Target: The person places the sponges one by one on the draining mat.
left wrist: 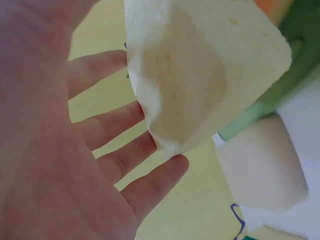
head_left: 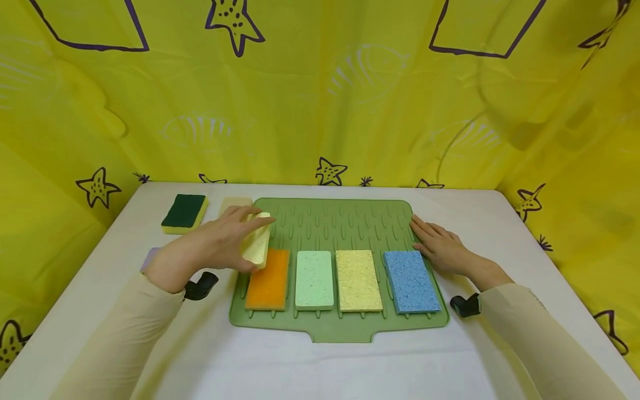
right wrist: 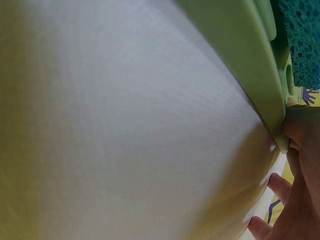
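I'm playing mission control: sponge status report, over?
Left hand gripping pale yellow sponge at left side of green mat. Right hand touching mat's right edge. Orange sponge close by, maybe in the way.

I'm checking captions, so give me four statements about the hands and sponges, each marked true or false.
1. The left hand holds a pale yellow rectangular sponge. True.
2. On the green ribbed mat, the blue rectangular sponge lies leftmost. False: it lies rightmost.
3. The right hand rests at the mat's right edge. True.
4. The two-layer dark green and yellow rectangular sponge lies on the mat. False: it lies off the mat, on the white table.
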